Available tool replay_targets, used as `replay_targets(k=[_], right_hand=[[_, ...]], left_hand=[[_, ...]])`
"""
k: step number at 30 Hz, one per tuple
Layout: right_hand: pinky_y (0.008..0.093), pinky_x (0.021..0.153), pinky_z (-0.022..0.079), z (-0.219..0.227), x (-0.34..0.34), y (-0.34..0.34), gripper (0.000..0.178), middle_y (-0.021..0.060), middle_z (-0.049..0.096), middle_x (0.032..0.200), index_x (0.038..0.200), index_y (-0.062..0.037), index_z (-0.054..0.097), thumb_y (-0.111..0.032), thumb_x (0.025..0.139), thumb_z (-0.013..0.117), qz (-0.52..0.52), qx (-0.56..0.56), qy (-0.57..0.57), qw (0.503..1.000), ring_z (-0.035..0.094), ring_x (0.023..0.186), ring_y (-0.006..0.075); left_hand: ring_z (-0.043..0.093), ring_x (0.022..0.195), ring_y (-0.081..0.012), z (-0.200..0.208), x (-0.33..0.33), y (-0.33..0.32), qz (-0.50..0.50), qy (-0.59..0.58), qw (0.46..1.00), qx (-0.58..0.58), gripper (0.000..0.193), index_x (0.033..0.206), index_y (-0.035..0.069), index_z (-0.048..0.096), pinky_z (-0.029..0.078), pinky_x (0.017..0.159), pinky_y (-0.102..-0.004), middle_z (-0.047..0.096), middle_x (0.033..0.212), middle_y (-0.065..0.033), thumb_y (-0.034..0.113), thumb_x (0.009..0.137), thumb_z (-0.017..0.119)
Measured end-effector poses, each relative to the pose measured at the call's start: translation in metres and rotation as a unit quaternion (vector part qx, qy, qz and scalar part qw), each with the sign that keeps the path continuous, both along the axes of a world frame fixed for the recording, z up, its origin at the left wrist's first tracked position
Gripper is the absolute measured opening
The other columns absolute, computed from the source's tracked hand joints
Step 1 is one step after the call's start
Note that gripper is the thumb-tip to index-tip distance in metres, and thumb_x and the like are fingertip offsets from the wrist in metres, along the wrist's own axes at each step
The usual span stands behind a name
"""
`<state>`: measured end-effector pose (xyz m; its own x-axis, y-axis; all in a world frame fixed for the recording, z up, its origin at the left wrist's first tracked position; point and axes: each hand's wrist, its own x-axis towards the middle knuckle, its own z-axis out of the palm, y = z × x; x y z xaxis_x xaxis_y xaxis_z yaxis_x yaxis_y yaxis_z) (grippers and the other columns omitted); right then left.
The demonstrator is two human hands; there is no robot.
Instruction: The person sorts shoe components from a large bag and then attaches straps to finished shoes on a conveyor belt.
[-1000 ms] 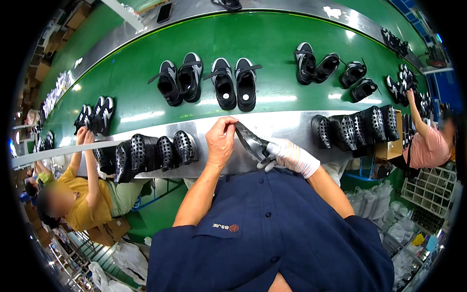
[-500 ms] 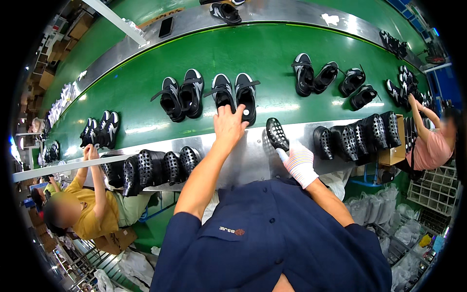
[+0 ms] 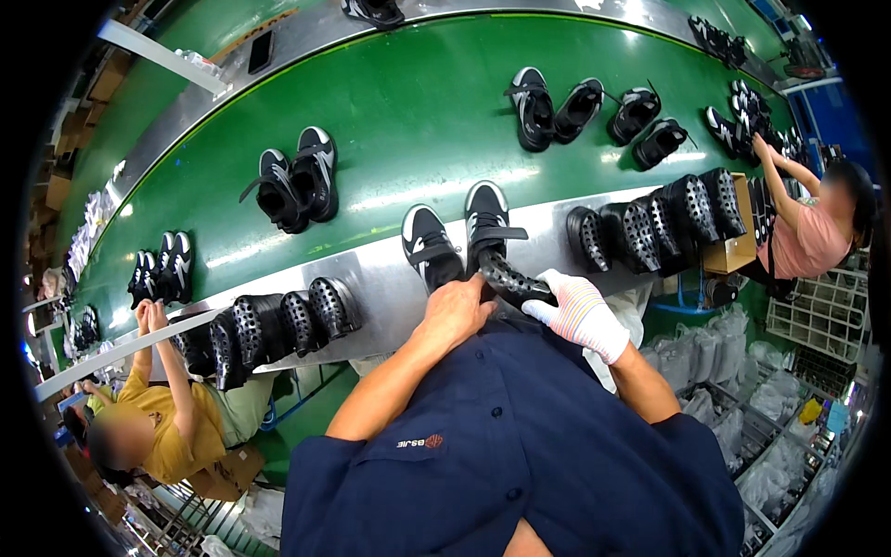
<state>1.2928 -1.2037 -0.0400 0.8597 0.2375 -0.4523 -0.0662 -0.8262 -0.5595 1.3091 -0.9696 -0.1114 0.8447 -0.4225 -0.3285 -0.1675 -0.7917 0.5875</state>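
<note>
My bare left hand [image 3: 457, 311] is closed round the heel end of a pair of black-and-grey sneakers, a left sneaker [image 3: 425, 227] and a right sneaker [image 3: 485, 209], standing side by side on the metal edge with toes pointing away. A black shoe last [image 3: 509, 280] dotted with round holes is gripped by my right hand [image 3: 587, 314], which wears a white glove with coloured stripes. The last's front end is at the right sneaker's opening; how far inside it reaches is hidden. Both sneakers have loose straps.
More perforated lasts stand in rows along the metal ledge [image 3: 380, 288], left [image 3: 263, 325] and right [image 3: 640, 232]. Sneakers [image 3: 299, 181] lie on the green belt [image 3: 390, 130]. Co-workers sit at left [image 3: 167, 399] and right [image 3: 817, 223]. A slanting white bar [image 3: 121, 348] crosses at left.
My left hand has drawn the pair of sneakers off the green belt toward me. My right hand has lifted the shoe last from the ledge and brought it to the right sneaker.
</note>
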Motion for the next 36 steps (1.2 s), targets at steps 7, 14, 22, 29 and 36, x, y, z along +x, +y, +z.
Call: replay_targets(k=[7, 14, 22, 29, 36], right_hand=[[0.0430, 0.073, 0.057, -0.001, -0.006, 0.007, 0.050, 0.0246, 0.073, 0.088, 0.102, 0.0063, 0.068, -0.042, 0.091, 0.073, -0.126, 0.062, 0.178, 0.974, 0.074, 0.076, 0.0333], [0.0409, 0.070, 0.059, -0.040, -0.004, 0.011, 0.036, 0.0202, 0.075, 0.088, 0.099, 0.0056, 0.069, -0.029, 0.090, 0.075, -0.263, 0.115, 0.149, 0.946, 0.074, 0.077, 0.0313], [0.0479, 0.080, 0.059, -0.103, 0.006, 0.054, 0.022, 0.0182, 0.070, 0.099, 0.103, -0.0024, 0.064, -0.019, 0.091, 0.070, -0.060, -0.203, -0.131, 0.969, 0.070, 0.095, 0.0368], [0.0481, 0.088, 0.057, -0.080, -0.010, 0.031, 0.043, 0.0195, 0.072, 0.102, 0.114, -0.0024, 0.064, -0.033, 0.088, 0.080, -0.170, -0.147, -0.086, 0.971, 0.070, 0.103, 0.0390], [0.0516, 0.088, 0.056, -0.109, 0.031, 0.029, 0.048, 0.0234, 0.074, 0.100, 0.115, -0.0008, 0.062, -0.041, 0.091, 0.076, -0.151, -0.150, -0.008, 0.977, 0.071, 0.100, 0.0431]], left_hand=[[0.067, 0.100, -0.0391, 0.016, 0.035, -0.003, 0.017, -0.182, 0.983, -0.022, 0.043, 0.121, 0.002, 0.065, 0.056, 0.086, -0.0479, 0.069, 0.100, -0.0199, 0.023, 0.086, 0.079], [0.064, 0.100, -0.0432, -0.042, 0.089, -0.020, -0.099, -0.040, 0.985, -0.135, 0.027, 0.103, -0.004, 0.071, 0.053, 0.091, -0.0482, 0.066, 0.097, -0.0237, 0.012, 0.082, 0.066], [0.061, 0.088, -0.0418, -0.054, 0.084, -0.042, -0.069, -0.043, 0.977, -0.199, 0.025, 0.096, -0.005, 0.065, 0.050, 0.081, -0.0491, 0.061, 0.092, -0.0233, 0.016, 0.085, 0.061], [0.065, 0.102, -0.0318, -0.045, 0.068, -0.023, -0.002, 0.047, 0.978, -0.201, 0.077, 0.148, 0.011, 0.051, 0.053, 0.092, -0.0446, 0.063, 0.110, -0.0162, 0.017, 0.076, 0.079], [0.071, 0.102, -0.0448, -0.056, 0.052, -0.043, 0.140, 0.059, 0.980, -0.130, 0.076, 0.144, 0.010, 0.046, 0.056, 0.093, -0.0500, 0.071, 0.103, -0.0265, 0.011, 0.076, 0.080]])
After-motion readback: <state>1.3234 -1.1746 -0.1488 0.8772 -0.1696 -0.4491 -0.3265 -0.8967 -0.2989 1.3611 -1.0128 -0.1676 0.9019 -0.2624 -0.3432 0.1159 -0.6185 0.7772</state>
